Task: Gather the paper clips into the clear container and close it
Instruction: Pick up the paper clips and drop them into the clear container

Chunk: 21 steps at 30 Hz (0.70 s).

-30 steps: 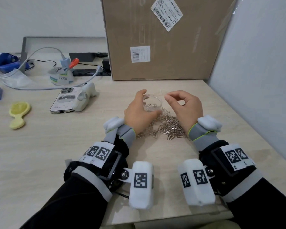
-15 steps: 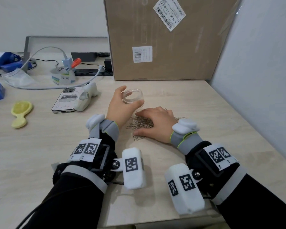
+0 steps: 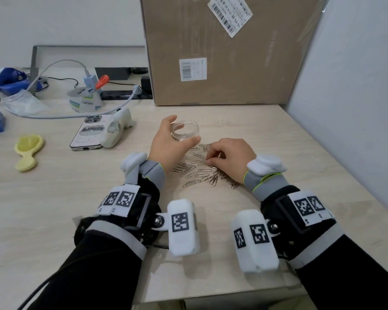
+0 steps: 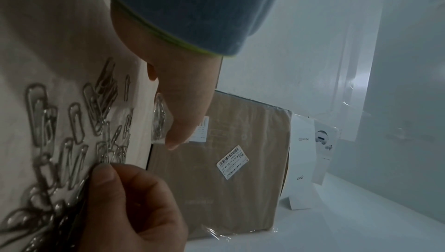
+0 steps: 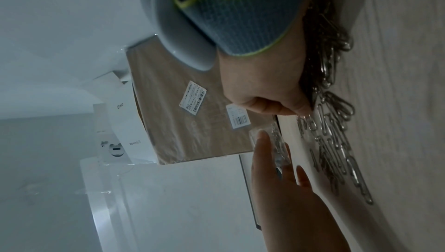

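A small clear round container (image 3: 192, 126) sits low over the desk, gripped by my left hand (image 3: 182, 133) with the thumb on its far rim and the fingers round the near side. It also shows edge-on as the container (image 4: 159, 121) and the container (image 5: 277, 142). Several silver paper clips (image 3: 199, 173) lie scattered on the desk between my wrists. My right hand (image 3: 208, 161) rests on the clips to the container's right, its fingers curled and pinching clips. That pinch shows at the right hand (image 4: 103, 166) and at the right hand (image 5: 304, 111). No lid is visible.
A large cardboard box (image 3: 222, 52) stands at the back and a grey wall panel (image 3: 345, 108) closes the right side. A phone (image 3: 87, 133), a white object (image 3: 119, 130), a yellow brush (image 3: 27, 151) and cables lie to the left. The desk's front edge (image 3: 211, 296) is near.
My right hand came down from above the container, lay flat on the clips, and has now curled its fingers into a pinch. My left hand shifted the container to the left.
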Tool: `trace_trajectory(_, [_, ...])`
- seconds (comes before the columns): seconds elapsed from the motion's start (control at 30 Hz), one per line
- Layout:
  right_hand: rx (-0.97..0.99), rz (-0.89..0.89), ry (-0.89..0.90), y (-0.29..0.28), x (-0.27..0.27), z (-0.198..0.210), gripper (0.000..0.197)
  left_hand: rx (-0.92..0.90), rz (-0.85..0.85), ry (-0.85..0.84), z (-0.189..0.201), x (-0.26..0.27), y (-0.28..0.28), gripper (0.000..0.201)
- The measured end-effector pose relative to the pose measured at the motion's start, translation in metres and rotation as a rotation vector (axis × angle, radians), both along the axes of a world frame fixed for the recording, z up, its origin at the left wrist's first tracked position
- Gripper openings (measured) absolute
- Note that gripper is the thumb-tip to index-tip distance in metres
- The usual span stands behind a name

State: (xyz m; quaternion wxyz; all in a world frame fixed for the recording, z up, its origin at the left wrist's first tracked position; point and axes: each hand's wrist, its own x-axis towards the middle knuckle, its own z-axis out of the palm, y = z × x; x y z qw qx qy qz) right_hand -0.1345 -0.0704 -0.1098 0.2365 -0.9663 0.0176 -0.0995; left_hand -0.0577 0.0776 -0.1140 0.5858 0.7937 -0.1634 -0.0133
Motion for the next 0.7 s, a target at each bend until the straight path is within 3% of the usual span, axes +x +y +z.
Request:
trace_trajectory(0.27, [0.002, -0.075, 0.008, -0.0035, -0.0023, 0.0028, 0.012, 0.085, -0.019, -0.025, -0.0015, -0.0022, -0.0054, 0.079])
trace_trajectory(0.47, [-0.173, -0.057, 0.059, -0.0021, -0.0019, 0.0079, 0.024, 0.149, -0.03, -0.056, -0.0005, -0.0057, -0.0076, 0.079])
trace_trajectory(0.7, [0.008, -0.115, -0.044, -0.0048, 0.0001, 0.0055, 0.02, 0.186, -0.037, -0.064, -0.0003, -0.0074, -0.0083, 0.078])
